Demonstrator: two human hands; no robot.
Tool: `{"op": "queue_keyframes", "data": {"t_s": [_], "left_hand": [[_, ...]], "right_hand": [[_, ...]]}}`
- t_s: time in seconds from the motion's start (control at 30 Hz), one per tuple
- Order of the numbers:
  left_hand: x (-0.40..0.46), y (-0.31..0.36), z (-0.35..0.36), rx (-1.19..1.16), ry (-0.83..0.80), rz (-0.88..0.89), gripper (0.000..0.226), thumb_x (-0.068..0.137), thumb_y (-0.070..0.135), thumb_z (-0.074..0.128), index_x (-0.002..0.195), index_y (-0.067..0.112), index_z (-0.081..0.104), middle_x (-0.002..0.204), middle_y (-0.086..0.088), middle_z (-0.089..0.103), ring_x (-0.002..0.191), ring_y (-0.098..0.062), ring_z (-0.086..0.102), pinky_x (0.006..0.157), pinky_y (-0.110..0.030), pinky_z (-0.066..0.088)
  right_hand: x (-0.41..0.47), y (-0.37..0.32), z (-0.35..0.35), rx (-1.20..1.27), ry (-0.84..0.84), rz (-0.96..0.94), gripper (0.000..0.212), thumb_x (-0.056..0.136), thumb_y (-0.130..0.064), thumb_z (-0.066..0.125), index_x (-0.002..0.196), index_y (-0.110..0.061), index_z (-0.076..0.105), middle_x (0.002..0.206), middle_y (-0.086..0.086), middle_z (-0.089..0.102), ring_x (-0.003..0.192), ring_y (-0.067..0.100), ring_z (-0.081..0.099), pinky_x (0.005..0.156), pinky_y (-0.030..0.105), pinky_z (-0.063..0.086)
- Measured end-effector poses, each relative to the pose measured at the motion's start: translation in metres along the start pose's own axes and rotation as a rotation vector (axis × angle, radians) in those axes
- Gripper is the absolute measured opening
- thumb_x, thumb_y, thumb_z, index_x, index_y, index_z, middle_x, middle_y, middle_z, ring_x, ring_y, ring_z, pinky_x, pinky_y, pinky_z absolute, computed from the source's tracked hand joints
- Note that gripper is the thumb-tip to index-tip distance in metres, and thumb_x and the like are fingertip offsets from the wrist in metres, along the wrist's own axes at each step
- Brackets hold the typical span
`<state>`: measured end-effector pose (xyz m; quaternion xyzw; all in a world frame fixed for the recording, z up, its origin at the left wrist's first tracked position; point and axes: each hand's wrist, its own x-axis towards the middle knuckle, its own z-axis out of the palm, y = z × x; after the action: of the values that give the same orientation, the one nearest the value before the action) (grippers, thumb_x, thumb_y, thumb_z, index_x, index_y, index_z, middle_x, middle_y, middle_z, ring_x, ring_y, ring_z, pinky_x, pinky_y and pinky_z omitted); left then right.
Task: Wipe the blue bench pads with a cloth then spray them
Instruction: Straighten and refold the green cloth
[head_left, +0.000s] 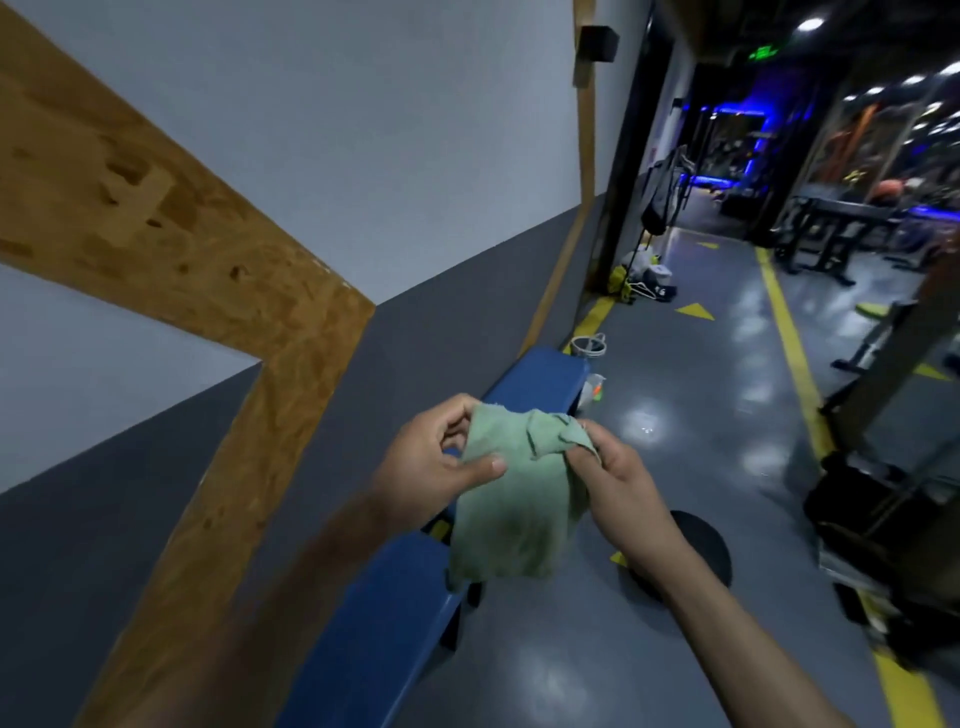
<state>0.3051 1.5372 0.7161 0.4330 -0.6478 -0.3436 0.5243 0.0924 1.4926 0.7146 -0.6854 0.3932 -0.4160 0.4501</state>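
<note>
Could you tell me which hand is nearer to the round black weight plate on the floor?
Right. The right hand holds the green cloth just above the plate; the left hand grips the cloth's far side, over the blue bench.

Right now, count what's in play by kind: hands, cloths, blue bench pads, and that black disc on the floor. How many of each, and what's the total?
Hands: 2, left hand and right hand, both pinching the cloth
Green cloth: 1
Blue bench pads: 2, far pad and near pad
Black disc on the floor: 1
Total: 6
</note>
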Motion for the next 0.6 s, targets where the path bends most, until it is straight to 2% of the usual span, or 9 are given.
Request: {"op": "queue_keyframes", "data": {"t_s": [0.1, 0.2, 0.27, 0.33, 0.4, 0.5, 0.57, 0.6], "left_hand": [[0.052, -0.019, -0.006, -0.192, 0.016, -0.038, 0.039, 0.085, 0.007, 0.073, 0.121, 0.012, 0.059, 0.113, -0.009, 0.070, 0.107, -0.026, 0.067, 0.088, -0.042, 0.056], [0.098, -0.051, -0.013, -0.340, -0.103, -0.135, 0.047, 0.085, 0.010, 0.069, 0.130, 0.011, 0.054, 0.121, -0.009, 0.068, 0.115, -0.026, 0.064, 0.091, -0.038, 0.054], [0.127, -0.077, -0.012, -0.439, -0.218, -0.222, 0.055, 0.085, 0.023, 0.072, 0.136, 0.014, 0.052, 0.131, -0.008, 0.063, 0.123, -0.026, 0.059, 0.095, -0.037, 0.051], [0.148, -0.095, -0.006, -0.492, -0.314, -0.334, 0.069, 0.078, 0.042, 0.078, 0.138, 0.015, 0.053, 0.136, -0.008, 0.060, 0.126, -0.025, 0.057, 0.097, -0.035, 0.049], [0.170, -0.113, 0.003, -0.487, -0.391, -0.397, 0.058, 0.082, 0.039, 0.073, 0.132, 0.012, 0.059, 0.132, -0.009, 0.063, 0.124, -0.026, 0.058, 0.099, -0.036, 0.050], [0.204, -0.133, 0.020, -0.420, -0.462, -0.390, 0.035, 0.092, 0.023, 0.065, 0.124, 0.008, 0.065, 0.126, -0.012, 0.066, 0.121, -0.029, 0.060, 0.104, -0.042, 0.048], [0.233, -0.139, 0.033, -0.418, -0.423, -0.396, 0.033, 0.089, 0.026, 0.069, 0.115, 0.005, 0.070, 0.119, -0.016, 0.069, 0.113, -0.031, 0.064, 0.100, -0.044, 0.051], [0.248, -0.140, 0.040, -0.436, -0.378, -0.414, 0.032, 0.088, 0.026, 0.070, 0.110, 0.003, 0.071, 0.115, -0.018, 0.070, 0.108, -0.032, 0.067, 0.096, -0.043, 0.053]], "right_hand": [[0.044, -0.001, -0.009, 0.068, 0.076, 0.016, 0.032, 0.103, -0.005, 0.043, 0.110, -0.024, 0.068, 0.103, 0.000, 0.075, 0.096, 0.015, 0.070, 0.081, 0.028, 0.054], [0.088, 0.003, -0.016, 0.129, 0.112, 0.042, 0.032, 0.104, -0.009, 0.042, 0.111, -0.024, 0.069, 0.105, 0.003, 0.075, 0.097, 0.017, 0.069, 0.082, 0.029, 0.051], [0.118, 0.006, -0.024, 0.222, 0.124, 0.072, 0.032, 0.105, -0.011, 0.042, 0.117, -0.024, 0.068, 0.112, 0.006, 0.073, 0.103, 0.021, 0.068, 0.090, 0.035, 0.051], [0.142, 0.007, -0.034, 0.288, 0.144, 0.099, 0.034, 0.104, -0.011, 0.042, 0.117, -0.026, 0.070, 0.116, 0.003, 0.072, 0.107, 0.018, 0.066, 0.095, 0.034, 0.050], [0.166, 0.012, -0.047, 0.346, 0.165, 0.133, 0.039, 0.104, -0.009, 0.041, 0.110, -0.028, 0.075, 0.119, 0.001, 0.071, 0.107, 0.015, 0.066, 0.091, 0.028, 0.053], [0.199, 0.033, -0.073, 0.472, 0.218, 0.186, 0.039, 0.101, -0.004, 0.040, 0.109, -0.018, 0.075, 0.115, 0.004, 0.072, 0.101, 0.015, 0.067, 0.078, 0.023, 0.055], [0.220, 0.053, -0.098, 0.592, 0.259, 0.221, 0.035, 0.101, -0.007, 0.039, 0.116, -0.014, 0.070, 0.111, 0.007, 0.073, 0.095, 0.018, 0.069, 0.075, 0.026, 0.057], [0.229, 0.068, -0.112, 0.676, 0.249, 0.265, 0.034, 0.102, -0.014, 0.040, 0.119, -0.014, 0.069, 0.115, 0.008, 0.072, 0.097, 0.019, 0.070, 0.077, 0.029, 0.059]]}}
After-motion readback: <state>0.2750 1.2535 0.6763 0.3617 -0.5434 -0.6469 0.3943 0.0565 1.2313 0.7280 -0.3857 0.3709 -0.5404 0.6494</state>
